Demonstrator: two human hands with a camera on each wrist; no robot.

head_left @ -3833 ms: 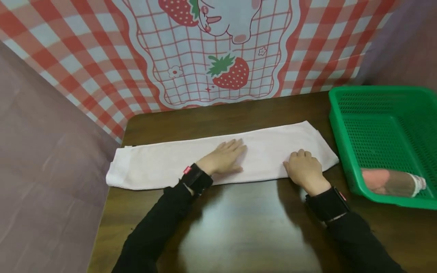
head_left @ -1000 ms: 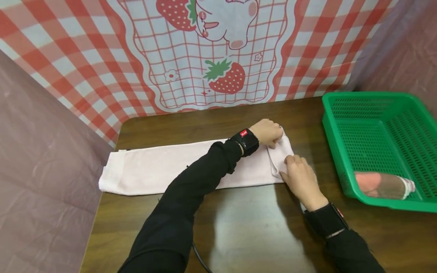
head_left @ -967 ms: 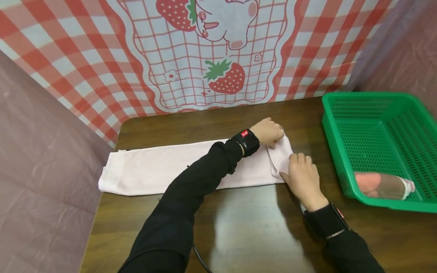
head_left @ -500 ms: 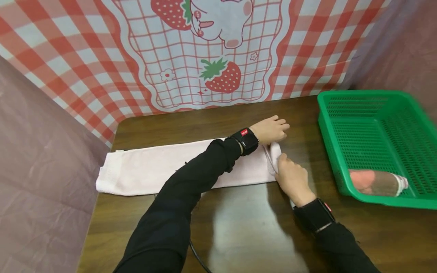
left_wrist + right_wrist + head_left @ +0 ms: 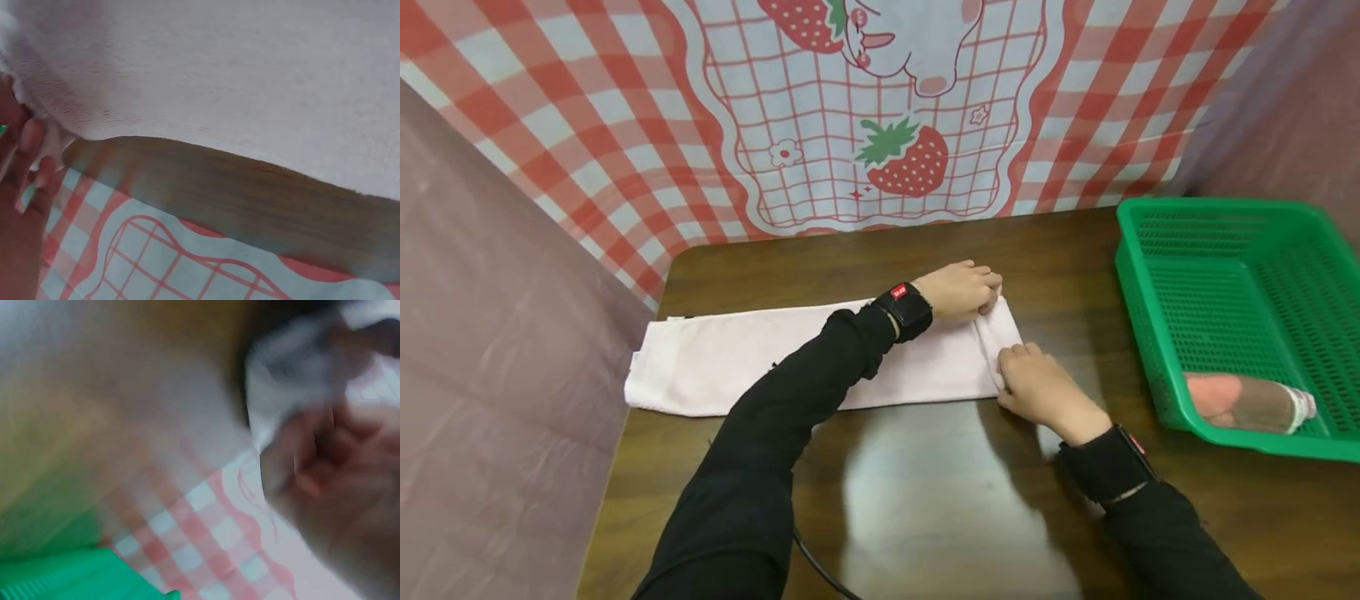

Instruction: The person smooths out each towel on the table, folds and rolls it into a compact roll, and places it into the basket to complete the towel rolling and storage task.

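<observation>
A pale pink towel (image 5: 715, 358) lies on the table as a long folded strip, with its right end turned over on itself in a narrow fold. At the far corner of that end, my left hand (image 5: 961, 290) grips the fold with bent fingers. My right hand (image 5: 1048, 387) pinches the near corner, fingers curled over the edge. The left wrist view shows the left hand's fingers (image 5: 28, 147) against the cloth's edge. Blurred in the right wrist view, the right hand (image 5: 350, 469) has curled fingers at the cloth. My left forearm crosses above the towel and hides part of it.
A green plastic basket (image 5: 1135, 325) stands on the right side of the wooden table (image 5: 820, 267), with a pinkish bottle (image 5: 1251, 402) lying in it. Behind the table hangs a red-and-white checked cloth (image 5: 1090, 108). A black cable (image 5: 820, 567) runs below the left sleeve.
The towel's right end has been folded inward, so the strip is shorter. My left hand moved from the towel's middle to its far right corner; half a second ago its fingers were spread, now bent.
</observation>
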